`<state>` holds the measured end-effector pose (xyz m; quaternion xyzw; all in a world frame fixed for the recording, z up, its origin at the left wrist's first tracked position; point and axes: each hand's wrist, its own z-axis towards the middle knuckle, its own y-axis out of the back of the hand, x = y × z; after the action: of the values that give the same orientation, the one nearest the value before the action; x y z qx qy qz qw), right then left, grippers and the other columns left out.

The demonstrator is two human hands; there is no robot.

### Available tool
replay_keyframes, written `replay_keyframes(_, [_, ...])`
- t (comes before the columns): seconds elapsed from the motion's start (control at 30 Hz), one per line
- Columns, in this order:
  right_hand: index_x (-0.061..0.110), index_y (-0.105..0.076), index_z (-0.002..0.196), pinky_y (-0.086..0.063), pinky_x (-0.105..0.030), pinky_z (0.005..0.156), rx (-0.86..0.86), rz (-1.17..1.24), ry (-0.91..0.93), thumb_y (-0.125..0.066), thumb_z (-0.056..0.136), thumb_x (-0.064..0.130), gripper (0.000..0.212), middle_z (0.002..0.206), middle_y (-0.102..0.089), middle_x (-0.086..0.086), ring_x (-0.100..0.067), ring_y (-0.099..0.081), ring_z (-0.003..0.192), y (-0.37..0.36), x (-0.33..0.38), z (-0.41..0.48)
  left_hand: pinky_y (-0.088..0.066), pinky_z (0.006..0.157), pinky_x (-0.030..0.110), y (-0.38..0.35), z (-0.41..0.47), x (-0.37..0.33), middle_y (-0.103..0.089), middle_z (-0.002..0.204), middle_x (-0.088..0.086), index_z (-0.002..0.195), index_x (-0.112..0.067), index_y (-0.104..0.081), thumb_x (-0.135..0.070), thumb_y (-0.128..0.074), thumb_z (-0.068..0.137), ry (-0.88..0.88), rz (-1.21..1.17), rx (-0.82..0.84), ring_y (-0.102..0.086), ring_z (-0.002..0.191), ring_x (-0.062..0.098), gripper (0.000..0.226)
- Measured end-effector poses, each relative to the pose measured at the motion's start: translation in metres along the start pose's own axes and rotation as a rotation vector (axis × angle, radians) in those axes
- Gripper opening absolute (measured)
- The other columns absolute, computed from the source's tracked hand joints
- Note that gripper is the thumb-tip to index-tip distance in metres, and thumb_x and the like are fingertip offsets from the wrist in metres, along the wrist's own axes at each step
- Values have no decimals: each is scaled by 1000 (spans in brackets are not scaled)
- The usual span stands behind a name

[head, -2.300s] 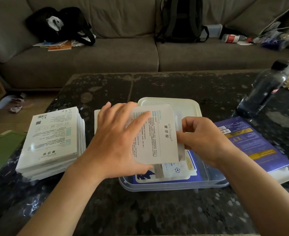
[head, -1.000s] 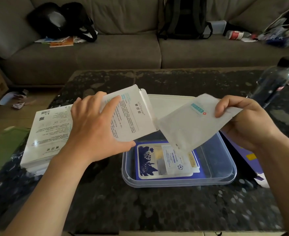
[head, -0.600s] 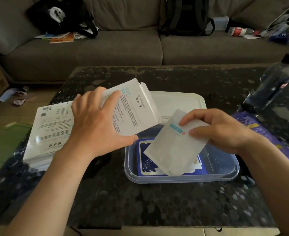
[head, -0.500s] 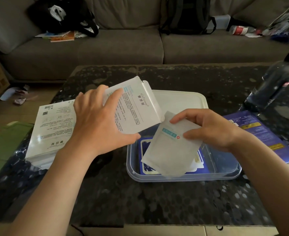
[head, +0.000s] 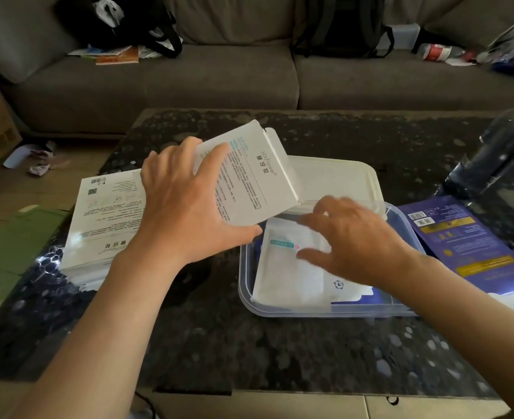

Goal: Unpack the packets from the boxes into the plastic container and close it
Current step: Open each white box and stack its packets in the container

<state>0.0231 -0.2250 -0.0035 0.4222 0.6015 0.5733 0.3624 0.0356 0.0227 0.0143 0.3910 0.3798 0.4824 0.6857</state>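
White packet (head: 289, 269) now lies flat in the plastic container (head: 246, 287), over the blue packet (head: 370, 297); half a second ago I held it tilted across the rim. My right hand (head: 355, 246) is above it, fingers (head: 313, 220) spread and straight, gripping nothing. Blur hides whether they touch it. My left hand (head: 189, 207) grips the opened white box (head: 251, 179), tipped over the container's far-left corner. So one more packet is in. The box's inside is hidden, so I can't tell if it's empty. The lid (head: 340, 176) lies behind, partly covered, and the stack of boxes (head: 107, 213) on the surface (head: 249, 352) looks untouched.
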Motion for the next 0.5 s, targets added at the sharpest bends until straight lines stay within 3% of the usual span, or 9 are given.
replay_keyframes(0.07, [45,-31,152,-44,-42,110,237,55,-32,-48,83,79,79,152,-41,6,-22,-45,135,-2,7,-7,-26,112,61,0,-1,0,-39,146,9,147,-24,-38,-85,-62,48,-5,-1,-4,-37,131,37,119])
replay_keyframes(0.13, [51,-14,155,-35,-48,116,354,25,25,-40,80,86,86,163,-24,8,-26,-31,146,-8,11,-10,-27,111,60,1,-1,0,-39,146,9,147,-24,-37,-86,-62,49,-6,2,0,-38,131,36,118])
replay_keyframes(0.23, [54,-4,154,-24,-49,121,391,-11,100,-38,84,83,83,168,-7,13,-28,-19,151,-15,9,-5,-27,112,60,2,-1,1,-38,147,9,147,-25,-36,-86,-64,50,-8,4,3,-38,131,36,118])
replay_keyframes(0.37, [55,0,154,-19,-54,123,434,-50,148,-38,87,80,81,169,-2,13,-32,-10,154,-22,5,2,-28,112,60,1,-1,-2,-38,148,9,147,-26,-35,-85,-65,50,-10,3,14,-38,132,36,118])
replay_keyframes(0.5, [56,2,153,-22,-56,122,451,-78,154,-35,84,84,83,169,-5,9,-35,-17,152,-25,7,3,-28,111,60,-1,-2,-4,-38,147,9,146,-25,-36,-84,-66,50,-23,-5,18,-38,130,35,116])
